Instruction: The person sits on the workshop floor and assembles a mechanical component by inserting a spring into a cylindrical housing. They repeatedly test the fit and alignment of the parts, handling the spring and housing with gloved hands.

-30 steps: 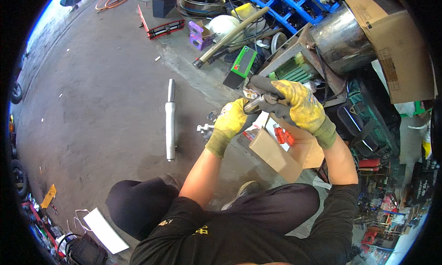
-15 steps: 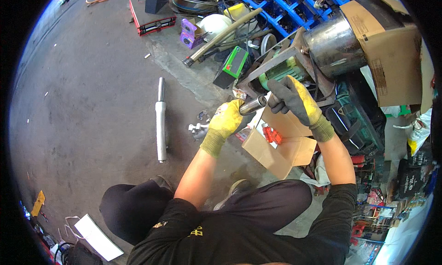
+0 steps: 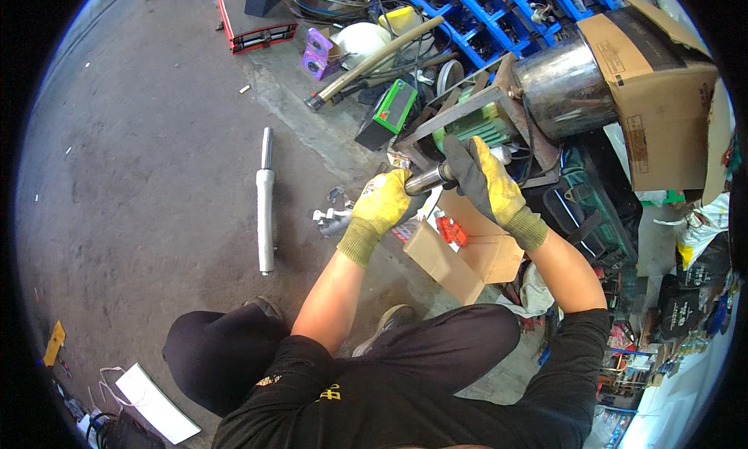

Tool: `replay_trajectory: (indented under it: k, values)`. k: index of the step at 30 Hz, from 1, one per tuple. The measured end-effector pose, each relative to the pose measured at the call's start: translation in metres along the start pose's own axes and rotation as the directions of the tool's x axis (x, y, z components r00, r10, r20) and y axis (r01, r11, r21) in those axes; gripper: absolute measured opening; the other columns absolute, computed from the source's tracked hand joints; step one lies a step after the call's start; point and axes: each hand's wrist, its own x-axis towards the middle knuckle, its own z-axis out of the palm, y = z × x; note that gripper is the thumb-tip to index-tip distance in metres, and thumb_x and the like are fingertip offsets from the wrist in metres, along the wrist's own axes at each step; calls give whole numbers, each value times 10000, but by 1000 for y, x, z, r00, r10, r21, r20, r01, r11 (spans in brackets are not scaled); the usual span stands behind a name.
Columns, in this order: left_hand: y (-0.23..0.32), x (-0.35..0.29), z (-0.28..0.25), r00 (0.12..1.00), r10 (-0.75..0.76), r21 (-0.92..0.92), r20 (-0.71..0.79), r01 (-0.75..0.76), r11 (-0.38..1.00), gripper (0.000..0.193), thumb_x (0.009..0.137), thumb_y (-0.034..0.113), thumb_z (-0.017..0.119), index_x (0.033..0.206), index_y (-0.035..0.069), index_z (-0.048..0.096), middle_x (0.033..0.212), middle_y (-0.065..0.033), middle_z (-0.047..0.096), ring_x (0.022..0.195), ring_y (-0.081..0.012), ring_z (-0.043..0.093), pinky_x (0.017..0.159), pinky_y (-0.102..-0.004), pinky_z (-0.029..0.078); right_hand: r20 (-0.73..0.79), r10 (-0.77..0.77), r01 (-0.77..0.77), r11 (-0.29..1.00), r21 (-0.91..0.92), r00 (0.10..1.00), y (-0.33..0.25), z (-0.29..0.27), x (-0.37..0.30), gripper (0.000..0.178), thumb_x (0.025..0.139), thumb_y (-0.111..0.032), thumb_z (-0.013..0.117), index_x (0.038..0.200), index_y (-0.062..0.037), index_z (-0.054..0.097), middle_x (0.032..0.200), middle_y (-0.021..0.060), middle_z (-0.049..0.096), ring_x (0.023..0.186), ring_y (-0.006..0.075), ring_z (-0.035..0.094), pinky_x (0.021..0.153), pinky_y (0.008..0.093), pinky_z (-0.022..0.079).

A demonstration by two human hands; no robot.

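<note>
My left hand (image 3: 383,201), in a yellow glove with dark grey palm, is closed around a shiny metal tube (image 3: 424,182). The tube slants up to the right, and its lower part is hidden in the glove. My right hand (image 3: 485,180), gloved alike, is closed at the tube's upper end. Its fingers hide most of a small metal cylinder there. Below my right hand stands an open cardboard box (image 3: 448,268) with a red item (image 3: 450,229) inside. On the floor to the left lies a silver fork leg (image 3: 266,215) with a chrome rod end.
Silver metal parts (image 3: 333,221) lie beside my left wrist. Ahead are a green-topped battery (image 3: 395,106), a motor in a metal frame (image 3: 475,129), a hose (image 3: 382,59) and blue racks (image 3: 499,12). A big carton (image 3: 670,137) stands right; a white panel (image 3: 157,402) lies lower left.
My right hand has brought the small metal cylinder against the tube's upper end, closing the gap between them. My left hand keeps its hold on the tube. The view has shifted slightly.
</note>
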Motion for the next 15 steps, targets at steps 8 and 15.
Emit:
replay_trajectory:
  k: [8, 15]
  values:
    - [11, -5, -8, 998, -40, 13, 37, 40, 999, 465, 901, 406, 755, 1244, 94, 734, 1063, -251, 773, 1026, -424, 752, 880, -500, 584, 356, 59, -161, 951, 264, 933, -27, -23, -8, 753, 1080, -671, 449, 1480, -45, 575, 1293, 157, 724, 962, 240, 773, 824, 366, 637]
    - [-6, -4, 2, 999, 7, 16, -37, -7, 1000, 324, 907, 276, 751, 1162, 77, 750, 1023, -232, 774, 978, -422, 748, 848, -476, 570, 576, 291, -507, 823, 255, 763, -59, -28, 10, 533, 1059, -558, 505, 843, -87, 630, 955, 189, 771, 801, 270, 797, 654, 363, 645]
